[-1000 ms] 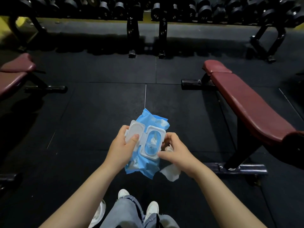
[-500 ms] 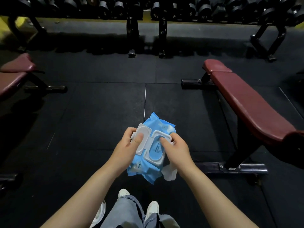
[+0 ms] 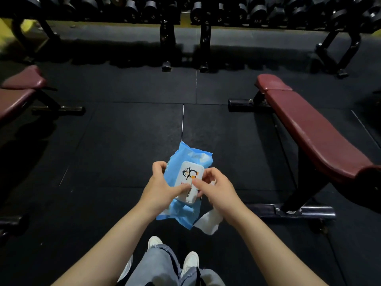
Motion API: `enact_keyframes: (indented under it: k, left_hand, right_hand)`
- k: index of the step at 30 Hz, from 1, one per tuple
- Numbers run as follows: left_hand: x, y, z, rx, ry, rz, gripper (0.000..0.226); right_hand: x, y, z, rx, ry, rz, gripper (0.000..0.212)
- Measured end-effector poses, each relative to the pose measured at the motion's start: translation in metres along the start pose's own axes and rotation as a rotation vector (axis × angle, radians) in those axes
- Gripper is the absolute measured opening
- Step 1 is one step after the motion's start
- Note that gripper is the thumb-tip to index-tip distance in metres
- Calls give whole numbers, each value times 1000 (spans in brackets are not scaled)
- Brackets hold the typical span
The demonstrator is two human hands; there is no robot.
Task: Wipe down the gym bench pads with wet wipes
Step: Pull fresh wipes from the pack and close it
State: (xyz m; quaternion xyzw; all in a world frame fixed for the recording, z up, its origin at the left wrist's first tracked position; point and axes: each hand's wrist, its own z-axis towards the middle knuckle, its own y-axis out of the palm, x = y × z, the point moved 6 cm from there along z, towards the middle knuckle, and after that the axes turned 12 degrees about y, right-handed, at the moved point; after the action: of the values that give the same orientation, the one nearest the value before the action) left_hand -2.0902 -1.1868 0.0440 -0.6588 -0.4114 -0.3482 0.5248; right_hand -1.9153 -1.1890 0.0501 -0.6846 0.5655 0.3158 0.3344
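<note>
Closed since a second ago: white lid of the wipes pack.

Bench, maroon pads, at right on black floor; second bench at left.

Wipes pack, blue, held above the floor.

Left hand, fingers curled around pack, thumb on lid.

Right hand, thumb pressing lid, fingers pinching a loose wipe hanging below.

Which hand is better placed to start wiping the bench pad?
Right. The right hand already has the white wipe hanging from it, and the maroon bench pad lies on that side. The left hand grips the wipes pack.
</note>
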Motion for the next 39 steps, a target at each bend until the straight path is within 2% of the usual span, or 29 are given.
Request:
enact_keyframes:
  k: [3,6,13,15,16,18,19,21,23,27,33,37,39]
  left_hand:
    - [0,-2,1,23,-7,17,72]
    - [-1,-3,0,34,-35,-62,69]
    - [-3,-12,2,63,-96,-363,41]
    - [-3,-14,4,70,-91,-439,37]
    - [-3,-16,5,78,-95,-480,36]
    - [-4,-16,6,82,-106,-556,34]
    - [-5,-15,5,75,-109,-585,33]
    - [-6,-13,4,50,-112,-613,32]
    - [-6,-13,4,13,-107,-599,34]
    - [-1,-12,4,-52,-66,-522,33]
    - [-1,-9,3,-57,-18,-437,41]
    - [-7,-8,4,-25,-32,-358,50]
    - [-11,-7,6,8,-36,-329,49]
  right_hand:
    - [2,-2,2,39,2,-60,15]
    - [0,-2,3,31,-11,-53,15]
    - [1,-4,3,2,-70,-62,15]
    - [4,-5,2,48,-62,-3,25]
    - [9,-6,4,57,-22,34,37]
    - [20,-3,8,0,131,84,65]
    - [25,2,9,-66,200,106,68]
    - [27,8,9,-167,249,143,51]
    - [23,6,11,-166,211,163,41]
    - [19,4,15,-175,184,184,44]
    - [21,8,21,-143,202,112,47]
    - [17,9,18,-115,189,51,29]
    - [16,9,19,-100,192,21,27]
